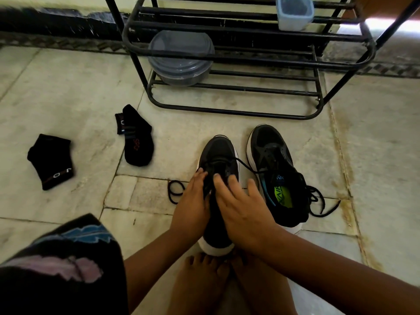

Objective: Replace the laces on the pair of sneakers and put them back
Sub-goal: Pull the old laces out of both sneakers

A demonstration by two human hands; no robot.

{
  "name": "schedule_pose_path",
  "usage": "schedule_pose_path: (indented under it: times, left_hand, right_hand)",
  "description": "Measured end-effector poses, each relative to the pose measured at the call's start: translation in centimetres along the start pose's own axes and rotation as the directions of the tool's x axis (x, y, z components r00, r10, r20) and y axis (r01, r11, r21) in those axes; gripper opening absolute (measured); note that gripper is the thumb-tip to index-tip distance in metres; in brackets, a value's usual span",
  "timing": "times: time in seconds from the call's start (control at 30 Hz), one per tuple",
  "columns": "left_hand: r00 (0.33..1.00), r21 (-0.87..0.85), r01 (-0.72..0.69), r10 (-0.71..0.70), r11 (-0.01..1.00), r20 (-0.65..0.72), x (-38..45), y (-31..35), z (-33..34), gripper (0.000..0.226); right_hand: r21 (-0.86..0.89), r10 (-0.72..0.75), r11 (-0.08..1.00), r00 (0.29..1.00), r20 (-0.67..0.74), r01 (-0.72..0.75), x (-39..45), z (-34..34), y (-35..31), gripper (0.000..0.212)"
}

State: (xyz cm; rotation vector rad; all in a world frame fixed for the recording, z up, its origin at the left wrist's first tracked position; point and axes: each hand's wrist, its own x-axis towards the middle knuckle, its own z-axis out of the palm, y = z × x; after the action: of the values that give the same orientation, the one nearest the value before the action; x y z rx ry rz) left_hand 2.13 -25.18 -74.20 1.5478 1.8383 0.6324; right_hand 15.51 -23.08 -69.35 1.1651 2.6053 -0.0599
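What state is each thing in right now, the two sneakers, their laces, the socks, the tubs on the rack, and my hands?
Left black white-soled sneaker: upright on floor, lace partly threaded.
Right black sneaker with green insole: upright, untied, lace ends trailing.
Loose black lace: coiled on floor.
Two black socks: lying flat, apart.
Round grey lidded tub: closed, on black metal rack.
Small clear tub: lid on.
Left hand: gripping left sneaker.
Right hand: fingers at its eyelets.

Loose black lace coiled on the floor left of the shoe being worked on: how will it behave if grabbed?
The loose lace probably goes floppy: it already lies in slack loops on the tile floor. Likely very light, being thin cord. It may snag or trail, since its end runs toward the left hand at the sneaker.
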Motion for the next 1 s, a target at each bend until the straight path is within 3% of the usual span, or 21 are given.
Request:
schedule_pose_path:
  times: [0.17,0.23,0.4,0.57,0.7,1.0]
  left_hand:
    - [0.998,-0.111,0.014,-0.02,0.994,-0.053,-0.3,-0.6,0.2,0.044]
    - [0.998,-0.163,0.011,-0.02,0.986,-0.054,-0.3,-0.7,0.1,0.042]
    - [0.999,-0.196,0.01,-0.019,0.981,-0.045,-0.2,-0.7,0.2,0.042]
    - [0.998,-0.143,0.012,-0.02,0.99,-0.053,-0.4,-0.8,0.3,0.043]
    - [0.998,-0.114,0.004,-0.011,0.993,-0.062,-0.5,-0.7,0.3,0.043]
    - [0.997,-0.098,0.008,-0.016,0.995,-0.079,-0.5,-0.9,0.5,0.045]
  right_hand:
    - [-0.122,-0.003,0.992,0.988,0.153,0.022,-0.2,-0.8,0.4,0.054]
    - [-0.149,0.094,0.986,0.991,0.099,-0.079,-0.3,-1.1,0.9,0.052]
    - [-0.012,0.195,0.981,0.981,0.001,-0.195,1.0,-0.5,1.8,0.039]
    - [0.063,0.166,0.985,0.985,-0.041,-0.163,2.7,0.1,2.0,0.064]
    - [0.078,0.154,0.985,0.988,0.019,-0.155,3.1,0.1,2.0,0.072]
    - [0.065,0.109,0.992,0.992,-0.071,-0.104,2.6,0.6,1.6,0.033]
